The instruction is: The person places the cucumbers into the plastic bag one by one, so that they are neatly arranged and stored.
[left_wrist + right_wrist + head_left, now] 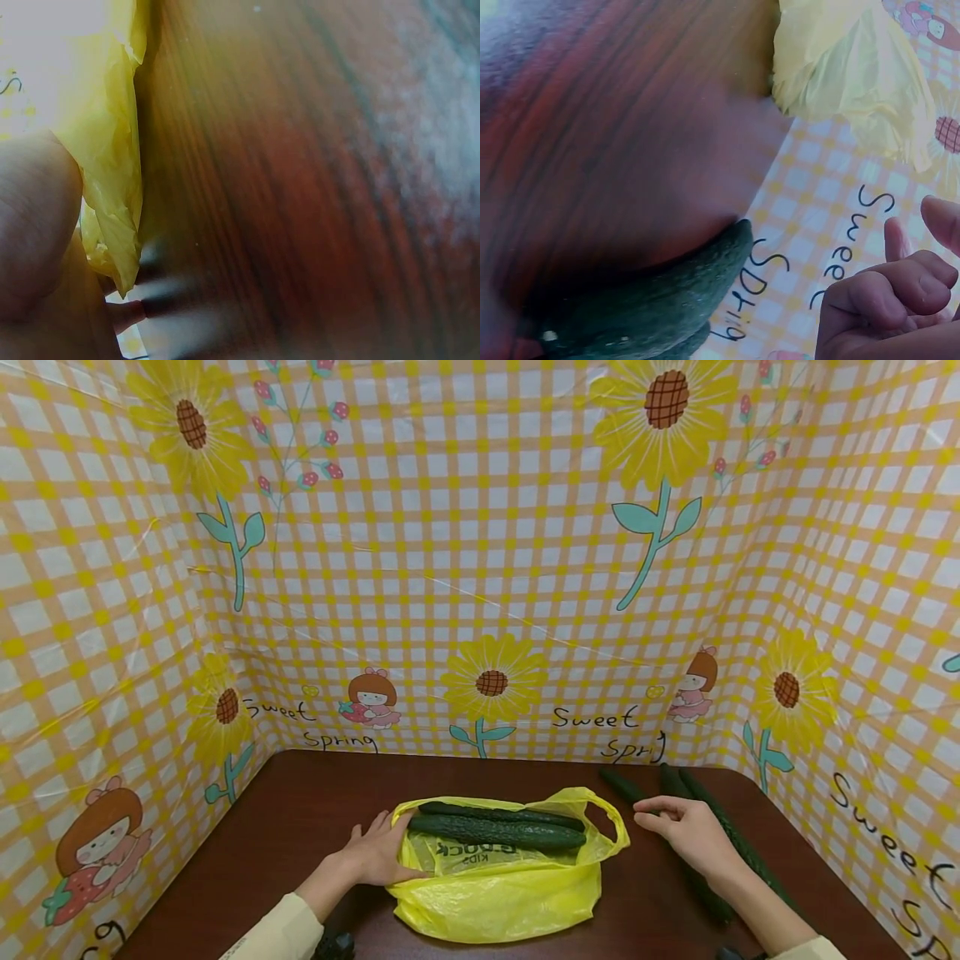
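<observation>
A yellow plastic bag (495, 906) lies in the middle of the table with its mouth facing up. Two dark green cucumbers (498, 832) lie side by side inside it. My left hand (378, 852) rests against the bag's left end, fingers spread toward the back and thumb over the front rim. In the left wrist view the thumb (37, 225) overlaps the yellow plastic. Over more cucumbers (731, 827) on the right, my right hand (693, 835) hovers with its fingers loosely bent and nothing between them. A cucumber (652, 307) shows below that hand's wrist camera.
The dark brown table (322, 785) meets checked cloth walls (480, 568) at the back and both sides. One bag handle (611, 822) loops out to the right, toward the cucumbers there. A small black object (335, 945) sits by the left wrist.
</observation>
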Motion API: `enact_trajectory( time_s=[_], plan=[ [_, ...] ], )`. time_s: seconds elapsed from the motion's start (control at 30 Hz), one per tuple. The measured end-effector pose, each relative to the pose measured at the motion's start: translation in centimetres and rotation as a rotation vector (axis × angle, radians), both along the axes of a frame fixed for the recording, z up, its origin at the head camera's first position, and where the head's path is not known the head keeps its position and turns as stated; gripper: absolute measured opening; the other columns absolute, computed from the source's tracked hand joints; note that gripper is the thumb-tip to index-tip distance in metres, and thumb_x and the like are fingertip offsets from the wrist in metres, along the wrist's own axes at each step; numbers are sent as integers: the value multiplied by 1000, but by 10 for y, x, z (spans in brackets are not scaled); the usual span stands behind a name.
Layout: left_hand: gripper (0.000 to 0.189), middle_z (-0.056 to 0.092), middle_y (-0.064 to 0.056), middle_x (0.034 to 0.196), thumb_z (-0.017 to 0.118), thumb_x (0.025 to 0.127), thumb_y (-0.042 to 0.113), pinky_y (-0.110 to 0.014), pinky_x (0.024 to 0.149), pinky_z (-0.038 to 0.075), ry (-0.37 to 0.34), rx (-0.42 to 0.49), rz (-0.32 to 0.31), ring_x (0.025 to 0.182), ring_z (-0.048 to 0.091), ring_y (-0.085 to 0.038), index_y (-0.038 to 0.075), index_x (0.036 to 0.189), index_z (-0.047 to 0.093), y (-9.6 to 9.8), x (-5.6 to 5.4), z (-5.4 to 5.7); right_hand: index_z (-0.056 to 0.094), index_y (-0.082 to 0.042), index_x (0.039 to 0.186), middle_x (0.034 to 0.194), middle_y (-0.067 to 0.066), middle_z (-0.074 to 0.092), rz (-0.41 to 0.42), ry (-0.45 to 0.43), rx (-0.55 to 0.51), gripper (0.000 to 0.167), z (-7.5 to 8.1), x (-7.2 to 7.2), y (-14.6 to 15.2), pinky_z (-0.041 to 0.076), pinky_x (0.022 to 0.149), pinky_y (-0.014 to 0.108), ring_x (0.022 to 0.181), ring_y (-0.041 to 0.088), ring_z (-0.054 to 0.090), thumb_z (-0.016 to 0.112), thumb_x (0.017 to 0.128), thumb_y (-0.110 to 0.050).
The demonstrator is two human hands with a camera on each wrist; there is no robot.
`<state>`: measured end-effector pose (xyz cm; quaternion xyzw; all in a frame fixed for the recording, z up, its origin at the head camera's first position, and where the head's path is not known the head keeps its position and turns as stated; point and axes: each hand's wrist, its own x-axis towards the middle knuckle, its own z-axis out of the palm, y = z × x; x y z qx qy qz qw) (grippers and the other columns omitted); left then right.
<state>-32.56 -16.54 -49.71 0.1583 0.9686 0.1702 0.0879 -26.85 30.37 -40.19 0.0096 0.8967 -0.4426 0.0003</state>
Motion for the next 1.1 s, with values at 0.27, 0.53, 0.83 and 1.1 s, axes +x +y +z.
enact_trajectory(
  time_s=[0.27,0.53,0.83,1.1],
  plan=[
    [108,28,-23,162,69,78,76,-79,110,14,-10,3,-2,151,23,-44,19,159,26,2,8,12,64,-3,134,60,-6,31,-55,-75,-41,54,-10,3,16,38,59,34,51,11,30,68,96,-40],
    [107,29,-25,161,72,79,71,-78,110,15,-38,-9,-3,150,24,-45,16,159,26,5,18,29,57,-1,141,50,-10,30,-92,-121,-113,62,-16,5,29,39,54,36,44,8,26,68,95,-41],
    [108,28,-25,162,69,79,74,-79,110,13,-32,-6,-10,151,22,-45,18,160,24,5,17,25,54,2,143,45,-10,31,-126,-151,-82,72,-24,7,41,40,53,35,42,7,25,70,92,-46],
    [107,28,-23,162,70,79,72,-78,110,14,-35,-5,-5,151,23,-44,19,160,25,5,15,23,59,8,135,42,-10,37,-164,-182,-75,59,-31,7,53,37,47,30,41,7,24,68,94,-33]
  ],
)
